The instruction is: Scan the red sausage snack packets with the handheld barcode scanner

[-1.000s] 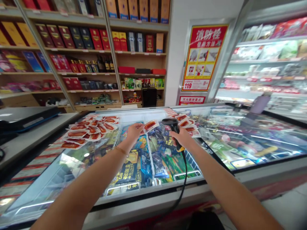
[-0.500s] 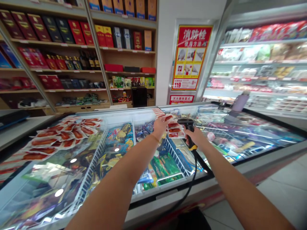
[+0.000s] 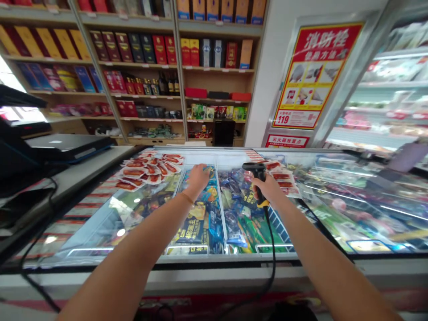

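Note:
My right hand is wrapped round the grip of a black-and-yellow barcode scanner, whose cord hangs down in front. Behind and to the right of it, a few sealed sausage packs lie on the freezer glass. My left hand is over the middle of the chest freezer, above blue packets; its fingers look loosely apart, partly hidden by the back of the hand, and no pack shows in them. Left of that hand, a pile of sausage packs is spread on the glass.
The chest freezer's front rim runs across below my arms. White wire baskets hold bagged frozen food. At the left stands a counter with a flat scale and a hanging cable. Boxed bottles fill wall shelves behind; a red poster hangs right.
My left hand has left the sausage packs at the right and moved left across the freezer. My view has turned left. The scanner stays in my right hand, now left of those packs.

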A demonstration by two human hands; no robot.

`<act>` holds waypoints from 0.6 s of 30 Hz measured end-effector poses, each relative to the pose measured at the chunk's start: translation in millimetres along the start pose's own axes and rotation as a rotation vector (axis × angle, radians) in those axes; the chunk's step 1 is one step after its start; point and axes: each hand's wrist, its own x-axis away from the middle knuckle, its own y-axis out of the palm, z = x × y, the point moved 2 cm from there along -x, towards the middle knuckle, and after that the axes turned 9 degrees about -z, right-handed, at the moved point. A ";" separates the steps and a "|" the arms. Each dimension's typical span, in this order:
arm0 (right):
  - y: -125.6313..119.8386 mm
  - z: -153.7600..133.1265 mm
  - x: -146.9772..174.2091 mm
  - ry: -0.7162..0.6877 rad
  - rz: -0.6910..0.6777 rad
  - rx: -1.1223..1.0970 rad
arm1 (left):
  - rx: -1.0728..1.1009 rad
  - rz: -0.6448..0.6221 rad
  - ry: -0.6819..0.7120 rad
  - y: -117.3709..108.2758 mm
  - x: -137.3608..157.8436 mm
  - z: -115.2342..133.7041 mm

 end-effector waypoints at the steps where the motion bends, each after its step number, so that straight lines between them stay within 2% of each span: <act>1: 15.8 -4.1 -0.9 -0.011 -0.025 -0.001 | -0.081 0.012 -0.016 -15.7 3.1 -16.5; 5: 73.2 -11.6 -0.1 -0.039 -0.143 -0.050 | -0.426 0.015 -0.108 -66.7 14.1 -73.0; 9: 107.4 0.3 5.3 -0.039 -0.206 -0.166 | -0.624 0.006 -0.118 -94.8 20.7 -105.6; 14: 107.8 21.2 11.3 0.034 -0.244 -0.141 | -0.715 0.011 -0.009 -106.1 18.6 -110.9; 18: 97.9 22.4 13.2 0.050 -0.214 -0.185 | -0.637 -0.059 0.045 -92.9 23.7 -94.2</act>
